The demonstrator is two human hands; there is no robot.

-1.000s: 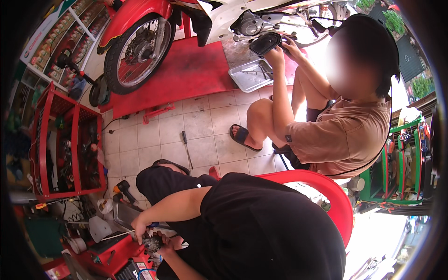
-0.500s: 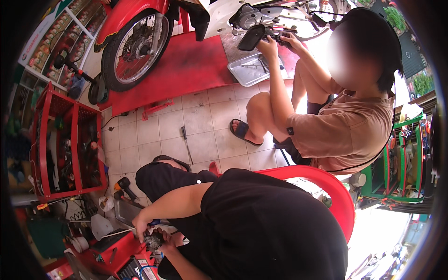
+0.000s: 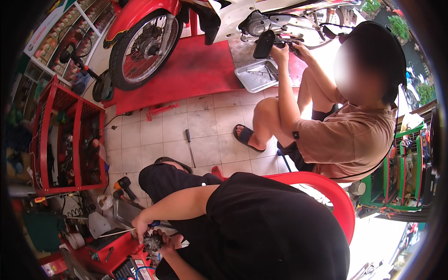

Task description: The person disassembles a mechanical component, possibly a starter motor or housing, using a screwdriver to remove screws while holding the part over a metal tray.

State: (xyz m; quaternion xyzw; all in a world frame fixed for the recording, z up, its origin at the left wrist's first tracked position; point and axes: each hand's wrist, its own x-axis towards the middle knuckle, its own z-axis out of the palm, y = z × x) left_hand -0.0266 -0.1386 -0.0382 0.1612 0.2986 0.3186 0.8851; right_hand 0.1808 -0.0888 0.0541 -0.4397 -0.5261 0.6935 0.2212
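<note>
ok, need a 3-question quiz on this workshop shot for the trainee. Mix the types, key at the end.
1. True or false: the camera wearer's left hand is empty.

2. Multiple choice: where does the long screwdriver with the dark handle lie?
A) in the metal tray
B) on the tiled floor
C) on the red chair

3. Short answer: what colour is the fender over the motorcycle's front wheel?

Key:
1. False; it holds a small metal part.
2. B.
3. Red.
</note>
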